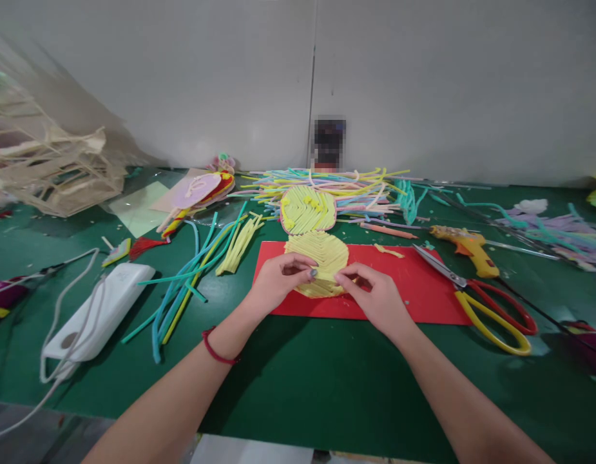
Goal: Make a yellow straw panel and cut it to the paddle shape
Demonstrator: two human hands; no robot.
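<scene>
A pale yellow round piece (321, 248), made of chenille stems laid side by side in a V pattern, lies on a red sheet (423, 283). Over its left part is my left hand (284, 280), thumb and fingertips pinched together. My right hand (375, 293) pinches at the piece's lower right side, with a bit of yellow showing behind its fingers. What either pinch holds is too small or hidden to make out. Just beyond lies a second yellow round piece (307, 211) with a pinkish edge and brighter yellow bits on it.
Scissors (464, 283) and a yellow glue gun (466, 248) lie right. Left are loose blue and green stems (182, 283), a yellow bundle (240, 245), a white power strip (104, 312) with a cord, and a lilac fan shape (196, 190). Colourful stems (365, 193) pile at the back.
</scene>
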